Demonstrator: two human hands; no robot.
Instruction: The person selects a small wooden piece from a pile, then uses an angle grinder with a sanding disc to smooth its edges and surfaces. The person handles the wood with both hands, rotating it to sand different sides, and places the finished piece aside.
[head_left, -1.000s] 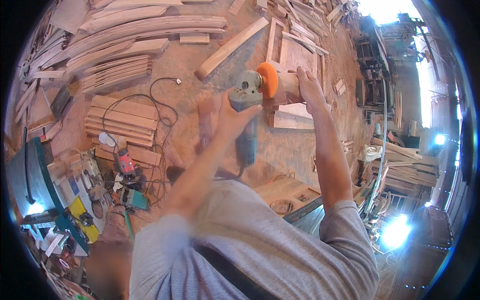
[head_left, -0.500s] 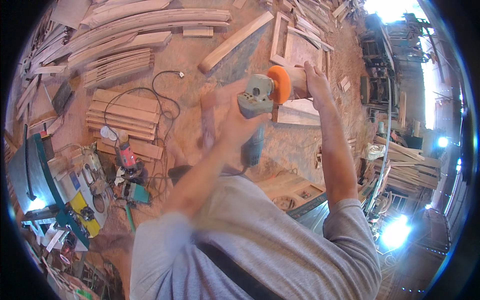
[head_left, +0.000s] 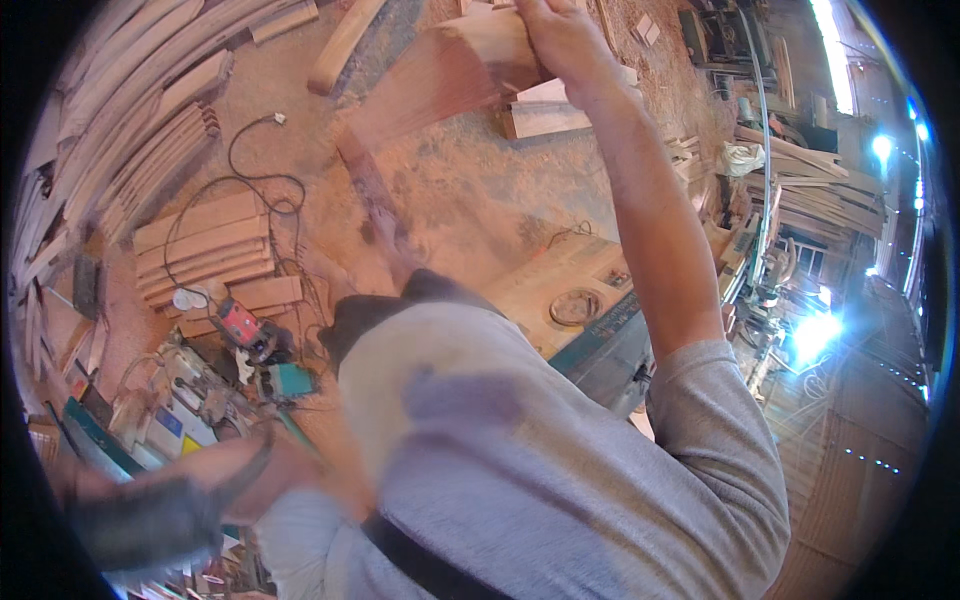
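1. Head view: a broad, reddish-brown wood piece [head_left: 440, 85] is held up near the top edge, above the dusty floor [head_left: 470, 195], its narrower end slanting down toward the left.
2. Right hand [head_left: 565, 50]: closed around the piece's right end, arm stretched out. This looks like a one-ended hold, so a loosened grip could let the block twist or drop; a foot [head_left: 385, 225] shows beneath its lower end.
3. Left hand [head_left: 185, 470]: low at the left, well apart from the wood, seemingly wrapped around a dark power tool [head_left: 150, 525]. Blur hides the fingers, and I cannot tell whether the tool is running. If it were, swinging it so close to the grey shirt [head_left: 470, 450] could snag cloth.
4. Beyond, a red power tool [head_left: 240, 325] sits near the left arm; a careless sweep could knock it.
5. Farther out, a black cord [head_left: 295, 190] loops across stacked boards [head_left: 205, 235] and the floor, where a step sideways could catch it. Pale blocks [head_left: 550, 105] lie just below the right hand.
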